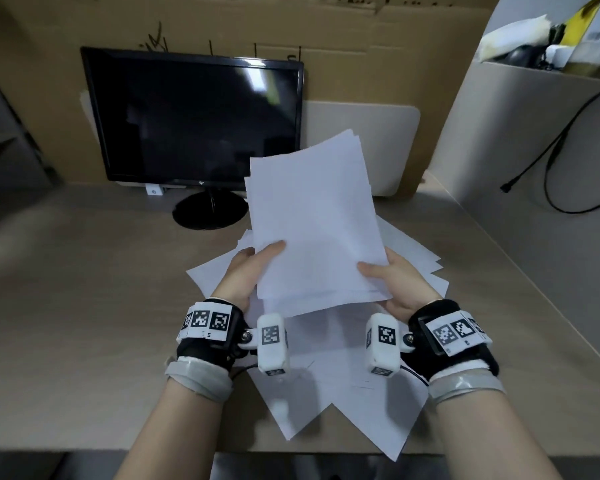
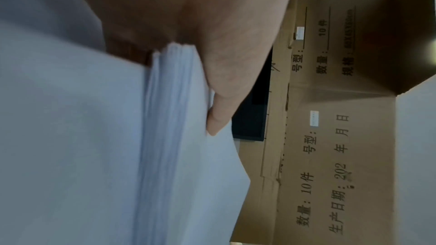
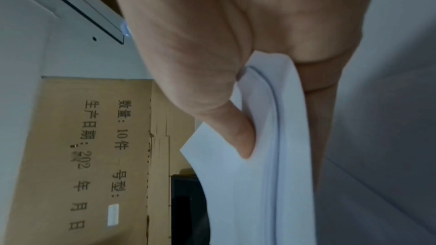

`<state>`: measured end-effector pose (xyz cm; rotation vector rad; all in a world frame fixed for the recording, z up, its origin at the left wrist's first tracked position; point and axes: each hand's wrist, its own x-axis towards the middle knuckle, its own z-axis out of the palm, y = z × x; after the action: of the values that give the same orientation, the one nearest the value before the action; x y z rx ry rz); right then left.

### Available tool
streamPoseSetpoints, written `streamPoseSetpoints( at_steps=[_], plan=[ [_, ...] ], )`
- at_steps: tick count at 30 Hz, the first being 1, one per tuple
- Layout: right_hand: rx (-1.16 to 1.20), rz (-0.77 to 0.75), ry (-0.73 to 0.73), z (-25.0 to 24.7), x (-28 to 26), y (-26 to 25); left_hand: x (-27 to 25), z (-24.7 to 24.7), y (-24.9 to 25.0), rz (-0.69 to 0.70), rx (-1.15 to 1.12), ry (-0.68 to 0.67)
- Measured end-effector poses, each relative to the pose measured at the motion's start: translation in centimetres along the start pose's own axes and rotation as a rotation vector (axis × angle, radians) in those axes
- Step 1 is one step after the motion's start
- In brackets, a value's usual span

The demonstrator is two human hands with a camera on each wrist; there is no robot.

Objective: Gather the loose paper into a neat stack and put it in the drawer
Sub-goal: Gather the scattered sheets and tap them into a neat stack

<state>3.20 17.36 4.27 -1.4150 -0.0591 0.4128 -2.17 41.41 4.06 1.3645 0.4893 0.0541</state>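
Note:
A bundle of white paper sheets (image 1: 314, 216) is lifted above the desk, tilted away from me, its edges roughly lined up. My left hand (image 1: 253, 268) grips its lower left side, thumb on top. My right hand (image 1: 392, 282) grips the lower right corner, thumb on top. In the left wrist view the bundle's edge (image 2: 165, 137) shows as several layered sheets under the thumb (image 2: 219, 116). The right wrist view shows the bundle (image 3: 271, 156) pinched under the thumb (image 3: 243, 137). More loose sheets (image 1: 343, 382) lie fanned on the desk beneath. No drawer is in view.
A black monitor (image 1: 194, 119) on a round stand (image 1: 210, 211) sits behind the papers. A cardboard wall (image 1: 291, 26) backs the desk (image 1: 84, 306). A partition (image 1: 520, 140) with a hanging black cable (image 1: 555, 168) stands to the right.

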Motion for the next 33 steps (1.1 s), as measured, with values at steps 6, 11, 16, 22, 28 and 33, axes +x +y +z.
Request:
streamPoseSetpoints(
  at_steps=[6,11,16,22,28,33],
  plan=[
    [0.042,-0.121,0.044,-2.1,-1.6,-1.5,-1.4,0.7,1.4,-0.011,-0.033,-0.105],
    [0.077,-0.134,0.089,-3.5,-2.0,-1.7,-1.0,0.4,0.7,0.065,-0.121,0.010],
    [0.095,-0.129,0.097,-3.9,-1.6,-0.9,0.5,0.4,0.3,0.186,-0.051,0.142],
    [0.017,-0.022,0.161,-3.8,-1.2,-0.5,1.7,-0.3,0.3,0.166,-0.004,0.256],
    [0.024,0.195,0.243,-4.1,-0.9,0.3,2.1,-0.8,-1.2,0.039,0.107,0.269],
    [-0.167,0.326,0.222,-4.6,-0.8,0.1,2.5,-1.3,-1.5,0.007,0.125,0.274]
  ],
)
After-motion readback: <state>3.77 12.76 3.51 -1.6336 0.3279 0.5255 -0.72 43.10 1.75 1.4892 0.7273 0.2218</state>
